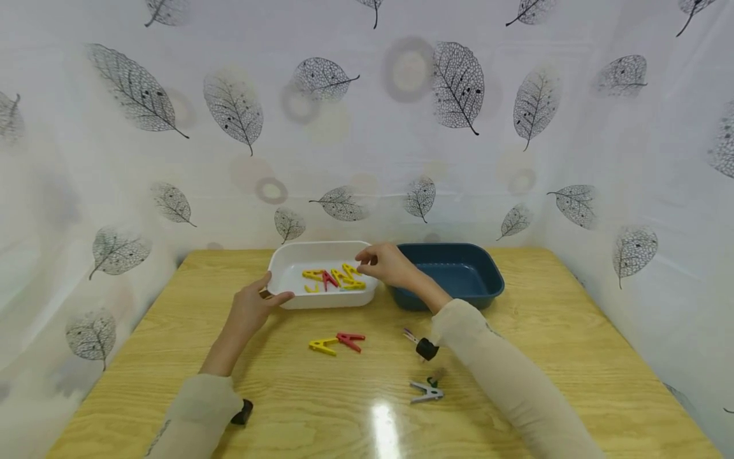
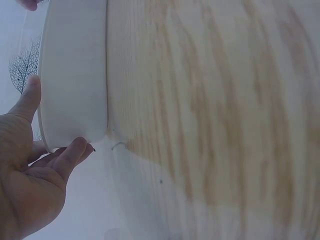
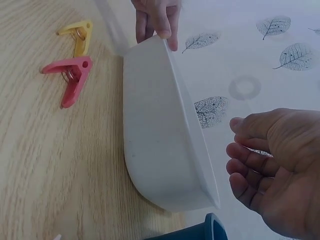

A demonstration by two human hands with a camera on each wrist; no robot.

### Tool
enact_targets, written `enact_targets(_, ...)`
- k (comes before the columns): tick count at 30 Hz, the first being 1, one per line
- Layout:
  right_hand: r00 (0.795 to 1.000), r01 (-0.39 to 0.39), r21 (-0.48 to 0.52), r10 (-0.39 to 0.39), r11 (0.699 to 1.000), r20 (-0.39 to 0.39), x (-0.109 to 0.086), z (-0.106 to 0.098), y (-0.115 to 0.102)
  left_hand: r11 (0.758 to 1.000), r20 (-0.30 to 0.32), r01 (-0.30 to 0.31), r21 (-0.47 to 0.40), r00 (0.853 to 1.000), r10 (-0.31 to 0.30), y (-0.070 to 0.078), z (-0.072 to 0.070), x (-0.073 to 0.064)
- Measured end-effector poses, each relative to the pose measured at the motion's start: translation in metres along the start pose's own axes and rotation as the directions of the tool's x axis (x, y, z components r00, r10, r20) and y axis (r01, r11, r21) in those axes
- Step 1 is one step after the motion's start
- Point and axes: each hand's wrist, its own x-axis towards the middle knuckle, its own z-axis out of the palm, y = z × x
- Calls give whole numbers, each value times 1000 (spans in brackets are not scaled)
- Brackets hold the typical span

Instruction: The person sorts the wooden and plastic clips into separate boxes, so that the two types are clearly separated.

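Your left hand (image 1: 250,306) grips the left end of the white tray (image 1: 329,300), presumably to steady it; your right hand (image 1: 387,264), fingers loosely bent, visibly holding nothing, hangs over the right rim near the clips (image 1: 328,277) inside.

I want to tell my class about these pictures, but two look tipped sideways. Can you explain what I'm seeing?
There's no robot here, just a person's two bare hands. The wide picture comes from a camera on their head, looking forward and down. The other two come from cameras worn on the wrists, so things look sideways. The left hand grips one end of the white tub. The right hand is above the other end and seems to hold nothing. Inside are yellow clips and a red one. A dark blue tub and more clips, including this grey clip, are on the wooden table.
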Motion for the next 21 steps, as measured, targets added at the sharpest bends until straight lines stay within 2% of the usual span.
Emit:
enact_targets(8, 998, 68, 17, -68, 998, -15, -12, -4, -9, 1000, -1, 2, 3, 1000, -2, -1, 0, 2)
enact_targets(13, 998, 63, 34, -62, 997, -27, -22, -4, -13, 1000, -5, -11, 7, 1000, 11, -2, -1, 2)
enact_targets(21, 997, 66, 127, -61, 990, -39, -35, 8, -16, 1000, 0, -9, 2, 1000, 9, -3, 0, 2)
